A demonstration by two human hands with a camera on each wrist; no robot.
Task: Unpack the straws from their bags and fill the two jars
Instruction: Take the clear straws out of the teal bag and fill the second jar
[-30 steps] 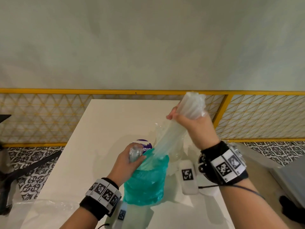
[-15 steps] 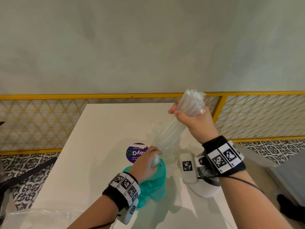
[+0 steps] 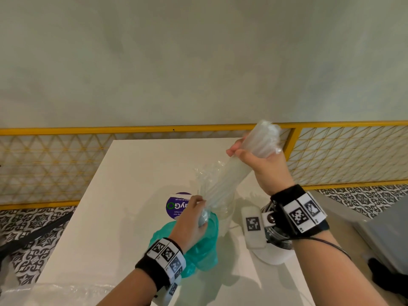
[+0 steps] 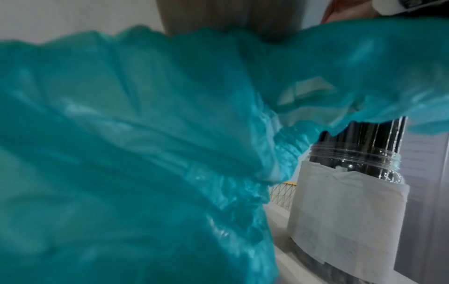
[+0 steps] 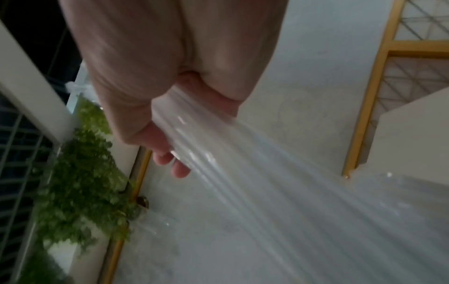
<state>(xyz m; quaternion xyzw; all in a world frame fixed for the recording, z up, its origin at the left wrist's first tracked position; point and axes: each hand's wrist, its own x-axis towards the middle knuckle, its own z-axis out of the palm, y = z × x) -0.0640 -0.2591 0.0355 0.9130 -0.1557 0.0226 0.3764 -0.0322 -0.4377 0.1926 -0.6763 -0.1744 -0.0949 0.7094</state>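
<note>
My right hand (image 3: pixel 254 160) grips the top of a bundle of clear straws (image 3: pixel 229 177), still in its clear bag, which slants down to the left. The right wrist view shows the fingers (image 5: pixel 170 115) curled round the straws (image 5: pixel 267 182). My left hand (image 3: pixel 192 219) grips crumpled clear plastic at the bundle's lower end, on top of a teal plastic bag (image 3: pixel 203 252). The teal bag (image 4: pixel 145 153) fills the left wrist view. A paper-wrapped clear jar (image 4: pixel 350 201) with dark shiny straws (image 4: pixel 359 138) stands beside it. In the head view my right wrist mostly hides that jar (image 3: pixel 273 257).
The white table (image 3: pixel 110 217) carries a round purple sticker (image 3: pixel 176 206) and loose clear plastic (image 3: pixel 55 292) at its near left edge. A yellow mesh railing (image 3: pixel 66 164) runs behind the table. A green plant (image 5: pixel 77 182) shows in the right wrist view.
My left hand has moved right and away from me to the bundle's lower end, pressing the teal bag lower. My right hand has stayed high on the straws.
</note>
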